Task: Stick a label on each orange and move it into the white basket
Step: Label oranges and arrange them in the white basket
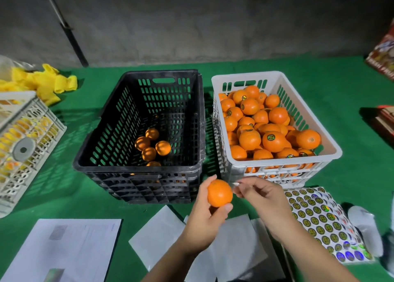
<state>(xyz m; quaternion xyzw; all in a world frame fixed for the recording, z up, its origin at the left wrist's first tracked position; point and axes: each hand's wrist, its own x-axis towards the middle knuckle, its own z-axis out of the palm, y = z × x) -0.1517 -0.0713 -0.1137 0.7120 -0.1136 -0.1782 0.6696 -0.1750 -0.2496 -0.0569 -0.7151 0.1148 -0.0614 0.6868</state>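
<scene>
My left hand (pixel 204 217) grips an orange (pixel 219 193) in front of the two baskets, thumb below and fingers behind it. My right hand (pixel 262 198) is just to the right of the orange, its fingertips pinching something small and pale, apparently a label (pixel 236 184), close to the fruit's side. The white basket (pixel 283 164) at right is heaped with labelled oranges (pixel 274 141). The black basket (pixel 138 166) at centre holds several unlabelled oranges (pixel 152 146) on its floor. A sheet of round labels (pixel 319 220) lies at lower right.
White backing sheets (pixel 157 235) and a printed paper (pixel 70 247) lie on the green table near me. A white crate (pixel 25 145) with yellow items stands at left, yellow foam nets (pixel 47 83) behind it. Boxes (pixel 383 53) sit at the far right, and a white object (pixel 364 224) lies beside the label sheet.
</scene>
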